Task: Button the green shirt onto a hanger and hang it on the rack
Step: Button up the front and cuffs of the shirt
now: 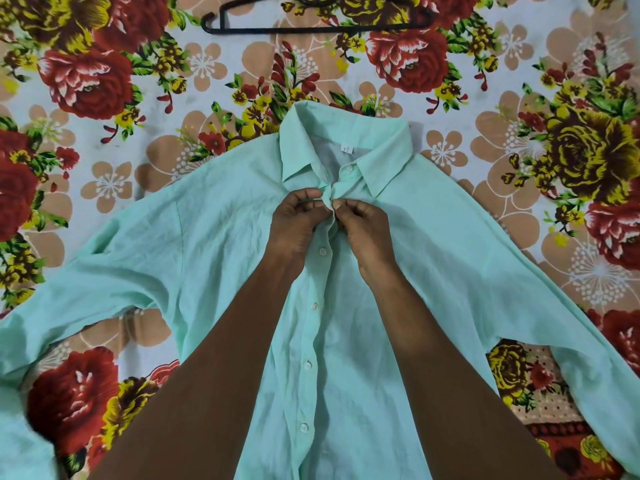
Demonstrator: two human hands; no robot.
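Where the two front edges of the green shirt (433,271) meet just below the collar (346,147), we see both hands at work on the placket. The left hand (294,220) has its fingers curled and pinches a small fold of the left edge; the right hand (363,223) pinches the facing edge, thumb and forefinger pressed together right against the other hand's fingertips. Whether a button sits between those fingertips we cannot tell — the cloth bunches there and hides it.

The shirt lies flat and face up on a flowered bedsheet (104,81), collar pointing away from us, sleeves spread wide to either side. Below the hands a row of white buttons (322,251) runs down the front, and these look fastened, the placket lying closed along that line. A small white label (345,148) shows inside the neck.

The black hanger (311,27) lies on the sheet beyond the collar, well apart from the shirt — its upper part cut off by the top edge of the view.
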